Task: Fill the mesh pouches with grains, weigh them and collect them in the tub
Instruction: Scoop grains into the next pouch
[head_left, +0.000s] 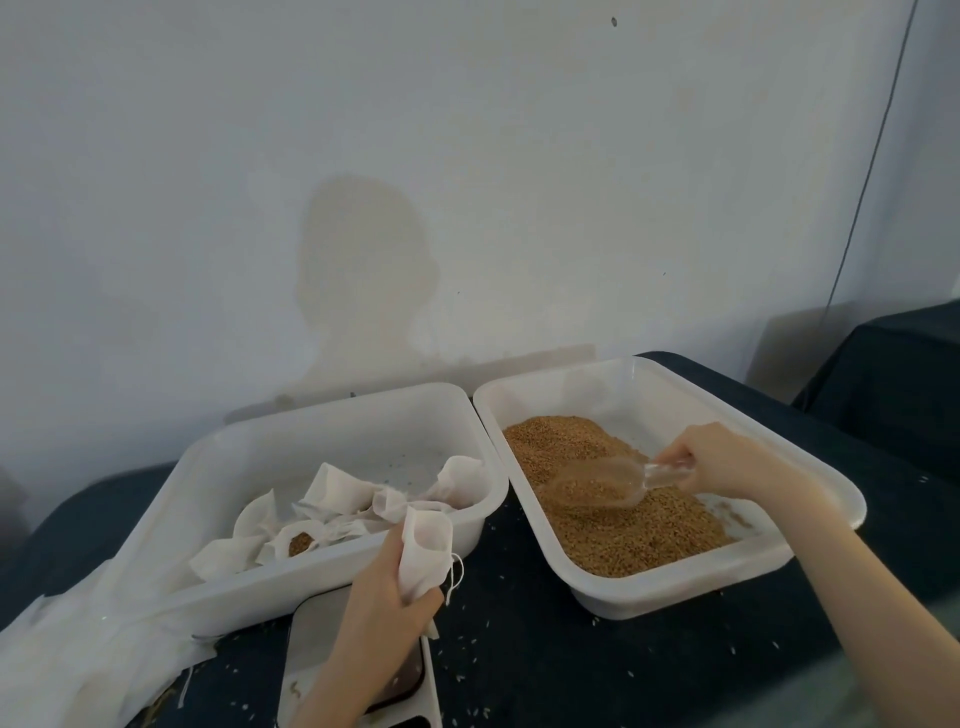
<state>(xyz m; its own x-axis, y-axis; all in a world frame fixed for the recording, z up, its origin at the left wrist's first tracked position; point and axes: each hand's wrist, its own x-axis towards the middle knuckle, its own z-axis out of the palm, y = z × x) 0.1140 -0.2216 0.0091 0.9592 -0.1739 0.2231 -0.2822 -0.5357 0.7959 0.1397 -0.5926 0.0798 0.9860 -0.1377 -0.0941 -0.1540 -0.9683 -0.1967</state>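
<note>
Head view: at lower centre the left hand (387, 587) grips an empty mesh pouch (427, 551), mouth up, while right of it the right hand (719, 457) holds a loaded scoop (602, 484) over the grains (618, 514), spout toward the pouch.

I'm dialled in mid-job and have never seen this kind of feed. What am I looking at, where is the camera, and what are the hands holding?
There is no machine here: a person works with bare hands, and the single picture comes from a wide camera worn on their head, looking forward and down. The left hand grips an empty white mesh pouch with its mouth up. The right hand holds a clear scoop with some brown grains in it, over the right tub, which holds the grain pile. The left tub holds several filled pouches. Below the left hand sits a flat scale, partly hidden by the forearm. Everything rests on a dark cloth-covered table, with loose grains scattered on it.
</note>
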